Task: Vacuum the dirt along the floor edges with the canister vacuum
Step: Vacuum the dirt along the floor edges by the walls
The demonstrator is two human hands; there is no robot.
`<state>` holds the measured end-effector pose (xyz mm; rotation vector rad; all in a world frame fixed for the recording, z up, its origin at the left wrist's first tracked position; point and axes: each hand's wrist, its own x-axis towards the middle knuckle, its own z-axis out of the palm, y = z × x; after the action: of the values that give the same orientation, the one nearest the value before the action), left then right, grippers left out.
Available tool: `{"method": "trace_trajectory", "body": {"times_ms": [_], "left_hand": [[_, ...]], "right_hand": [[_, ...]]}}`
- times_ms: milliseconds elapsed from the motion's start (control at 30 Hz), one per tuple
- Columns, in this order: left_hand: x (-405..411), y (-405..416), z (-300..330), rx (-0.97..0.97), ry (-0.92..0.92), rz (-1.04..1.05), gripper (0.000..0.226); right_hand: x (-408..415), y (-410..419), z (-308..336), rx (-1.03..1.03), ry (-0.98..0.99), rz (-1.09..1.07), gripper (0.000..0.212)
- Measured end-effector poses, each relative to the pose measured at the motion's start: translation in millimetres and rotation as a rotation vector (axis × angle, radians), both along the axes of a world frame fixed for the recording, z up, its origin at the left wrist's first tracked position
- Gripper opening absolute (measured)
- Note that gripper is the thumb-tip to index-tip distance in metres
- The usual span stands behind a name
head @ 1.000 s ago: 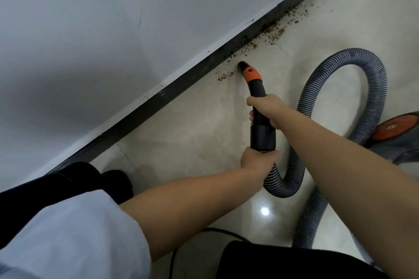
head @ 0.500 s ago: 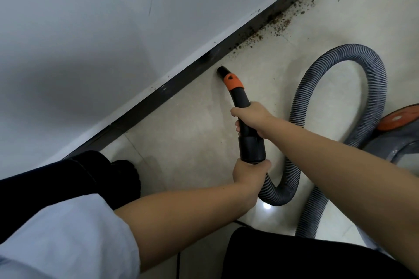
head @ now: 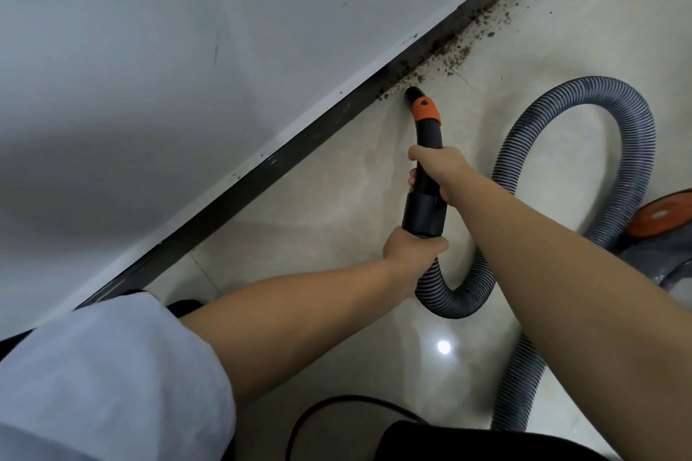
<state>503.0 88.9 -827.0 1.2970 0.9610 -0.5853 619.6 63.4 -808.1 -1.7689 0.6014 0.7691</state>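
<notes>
Nozzle at the dirt line

Your right hand (head: pixel 442 170) wraps the stiff nozzle (head: pixel 425 123); your left hand (head: pixel 410 247) grips its cuff where the springy hose (head: pixel 584 146) starts. Keep both there: the tip sits at the skirting (head: pixel 262 168), dirt (head: pixel 449 56) trailing toward 1 o'clock.

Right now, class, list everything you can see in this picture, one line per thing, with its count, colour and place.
nozzle: one, black with orange band, tip at the skirting
hose: one, grey ribbed, looped on the floor right of the nozzle
canister: one, grey with orange disc, right edge
dirt: scattered brown specks along the skirting, ahead of the nozzle
skirting: one, black, at the wall's foot
wall: white, upper left
floor: beige glossy tile
cable: one, black, bottom centre
left hand: grip at the hose end
right hand: grip on the nozzle
</notes>
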Motion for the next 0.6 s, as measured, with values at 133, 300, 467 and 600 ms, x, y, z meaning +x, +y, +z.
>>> {"method": "trace_trajectory", "body": {"times_ms": [133, 300, 467, 600], "left_hand": [[25, 2, -1, 0.004, 0.005, -0.03, 0.035], [47, 3, -3, -0.022, 0.001, -0.015, 0.037], [44, 1, -2, -0.051, 0.003, 0.041, 0.038], [30, -3, 0, -0.078, 0.007, 0.08, 0.04]], "right_hand": [[22, -2, -1, 0.014, -0.014, -0.042, 0.013], [42, -2, -1, 0.004, -0.024, -0.037, 0.012], [41, 2, -1, -0.002, -0.014, 0.032, 0.021], [29, 4, 3, -0.025, -0.002, 0.088, 0.014]]}}
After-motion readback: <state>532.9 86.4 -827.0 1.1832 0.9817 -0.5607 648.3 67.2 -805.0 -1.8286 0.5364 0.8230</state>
